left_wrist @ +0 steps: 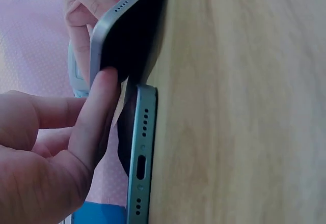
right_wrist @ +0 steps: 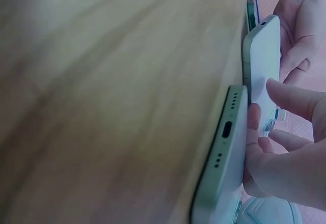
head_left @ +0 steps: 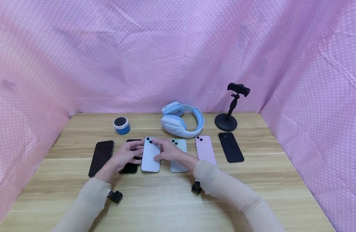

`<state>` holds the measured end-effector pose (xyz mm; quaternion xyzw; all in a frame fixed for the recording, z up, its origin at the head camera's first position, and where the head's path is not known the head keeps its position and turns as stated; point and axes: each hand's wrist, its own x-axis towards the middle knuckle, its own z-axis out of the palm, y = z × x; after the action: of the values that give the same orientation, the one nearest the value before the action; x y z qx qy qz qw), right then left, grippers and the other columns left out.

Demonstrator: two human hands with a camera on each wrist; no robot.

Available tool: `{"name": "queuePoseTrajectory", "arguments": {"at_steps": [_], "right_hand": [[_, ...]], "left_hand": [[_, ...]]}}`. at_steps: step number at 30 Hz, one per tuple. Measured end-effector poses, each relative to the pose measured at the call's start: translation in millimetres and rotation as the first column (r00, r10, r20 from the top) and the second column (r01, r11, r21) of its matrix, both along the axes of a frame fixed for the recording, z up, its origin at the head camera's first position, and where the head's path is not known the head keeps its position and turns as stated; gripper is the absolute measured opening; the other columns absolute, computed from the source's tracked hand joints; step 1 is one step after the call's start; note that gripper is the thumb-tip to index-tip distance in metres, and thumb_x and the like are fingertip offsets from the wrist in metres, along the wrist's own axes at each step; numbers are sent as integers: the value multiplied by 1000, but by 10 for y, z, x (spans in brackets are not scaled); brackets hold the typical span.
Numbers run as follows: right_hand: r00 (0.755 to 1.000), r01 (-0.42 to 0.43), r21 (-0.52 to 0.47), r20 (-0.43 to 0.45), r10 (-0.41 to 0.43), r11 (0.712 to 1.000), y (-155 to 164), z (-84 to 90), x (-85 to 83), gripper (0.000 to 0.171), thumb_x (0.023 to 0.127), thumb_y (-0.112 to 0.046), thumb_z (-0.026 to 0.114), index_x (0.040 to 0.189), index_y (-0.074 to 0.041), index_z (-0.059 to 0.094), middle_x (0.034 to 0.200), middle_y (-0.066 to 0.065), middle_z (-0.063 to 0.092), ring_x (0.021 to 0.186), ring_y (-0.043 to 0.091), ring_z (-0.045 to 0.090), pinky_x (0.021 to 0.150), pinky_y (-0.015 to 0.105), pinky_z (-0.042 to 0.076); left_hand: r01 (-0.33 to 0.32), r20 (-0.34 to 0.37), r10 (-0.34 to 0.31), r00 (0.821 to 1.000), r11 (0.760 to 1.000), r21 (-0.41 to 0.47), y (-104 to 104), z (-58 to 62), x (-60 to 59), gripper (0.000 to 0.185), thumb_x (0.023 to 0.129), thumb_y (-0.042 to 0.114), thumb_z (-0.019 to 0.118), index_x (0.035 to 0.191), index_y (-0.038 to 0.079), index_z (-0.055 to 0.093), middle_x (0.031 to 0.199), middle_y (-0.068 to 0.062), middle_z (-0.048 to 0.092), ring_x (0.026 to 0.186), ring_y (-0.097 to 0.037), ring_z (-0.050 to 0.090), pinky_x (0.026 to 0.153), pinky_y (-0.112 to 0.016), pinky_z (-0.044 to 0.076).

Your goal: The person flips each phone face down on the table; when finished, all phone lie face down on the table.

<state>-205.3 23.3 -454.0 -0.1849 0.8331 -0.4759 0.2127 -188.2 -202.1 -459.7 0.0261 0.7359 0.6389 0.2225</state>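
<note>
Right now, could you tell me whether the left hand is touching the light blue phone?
Touching. The left wrist view shows a fingertip of the left hand pressed against the raised edge of the light blue phone, which is tilted up off the table.

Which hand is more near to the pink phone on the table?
Right. The right hand lies on the blue phone and green phone, just beside the pink phone. The left hand is farther, beyond the blue phone.

Showed a pale green phone point(right_wrist: 224, 168) lying flat on the wooden desk point(right_wrist: 112, 91), charging port toward the lens. Caught right hand point(right_wrist: 288, 165) fingers resting on that phone's back, beside a light blue phone point(right_wrist: 262, 66). Glimpsed the left hand point(right_wrist: 300, 25) touching the blue phone's far edge.
</note>
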Motion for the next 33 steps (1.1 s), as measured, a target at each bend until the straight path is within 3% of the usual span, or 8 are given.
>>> {"name": "queuePoseTrajectory", "arguments": {"at_steps": [4, 7, 13, 22, 33], "right_hand": [[997, -18, 70, -70, 23, 997, -12, 1, 9, 75, 84, -1, 82, 151, -7, 48, 149, 15, 44, 123, 22, 50, 103, 31, 45], [996, -27, 83, -86, 35, 996, -22, 7, 8, 75, 84, 0, 82, 151, -6, 47, 151, 16, 43, 129, 26, 49, 109, 35, 43], [994, -28, 115, -100, 39, 993, -47, 9, 8, 72, 84, -1, 82, 149, -4, 49, 152, 17, 41, 135, 27, 45, 113, 36, 39], [986, -50, 257, -140, 88, 965, -30, 19, -6, 64, 90, -11, 79, 148, -9, 52, 156, 13, 38, 142, 28, 38, 116, 37, 36], [983, -82, 274, -137, 123, 958, -6, 7, -62, 63, 90, -12, 79, 148, -10, 53, 157, 13, 36, 140, 28, 39, 114, 37, 39]], "left_hand": [[0, 2, 1, 1000, 998, -68, -8, 21, 20, 52, 104, -3, 51, 153, -7, 35, 137, -29, 52, 98, -22, 68, 81, -40, 62], [0, -14, -2, 1000, 993, -115, -13, 41, 26, 51, 103, -3, 53, 151, -7, 38, 133, -29, 56, 93, -23, 70, 78, -39, 62], [26, -87, -47, 995, 974, -224, -19, 54, 28, 50, 101, -3, 56, 148, -9, 42, 130, -29, 59, 83, -23, 71, 73, -38, 63], [-22, -210, -62, 976, 925, -378, 38, 46, 37, 45, 95, -4, 66, 139, -7, 56, 124, -24, 65, 70, -19, 70, 63, -33, 62], [-33, -181, -39, 983, 926, -376, 48, 45, 35, 42, 94, -1, 69, 134, -5, 60, 124, -20, 65, 70, -18, 69, 63, -33, 62]]}}
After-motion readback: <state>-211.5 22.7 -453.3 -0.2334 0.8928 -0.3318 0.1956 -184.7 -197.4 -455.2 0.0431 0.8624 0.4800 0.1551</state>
